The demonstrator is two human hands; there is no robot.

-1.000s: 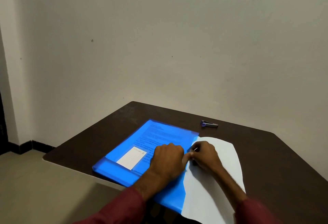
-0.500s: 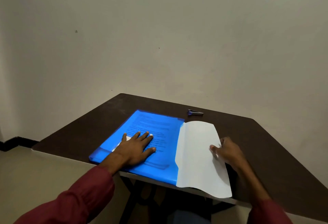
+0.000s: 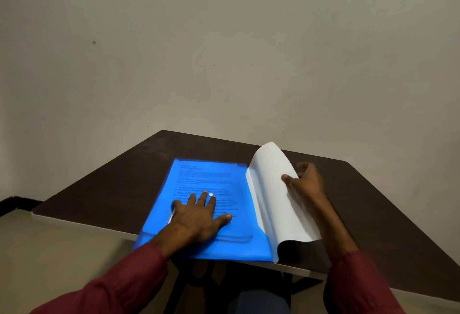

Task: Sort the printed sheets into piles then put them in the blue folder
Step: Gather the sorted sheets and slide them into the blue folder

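Observation:
The blue folder (image 3: 224, 179) lies on the dark table (image 3: 124, 184), with printed text showing through its translucent cover. My left hand (image 3: 199, 216) rests flat on the folder, fingers spread. The folder's white flap (image 3: 273, 201) curves up off the table at the right side. My right hand (image 3: 305, 184) grips the flap's outer edge, thumb on the near face and fingers behind it.
The table stands against a plain wall. Its near edge runs just under the folder, which overhangs it slightly. Bare dark tabletop lies to the right of the flap and to the left of the folder. Floor shows at the lower left.
My right hand has lifted the white flap from flat on the table into an upward curl toward the folder. My left hand stayed flat on the folder. The small stapler is now hidden behind the flap.

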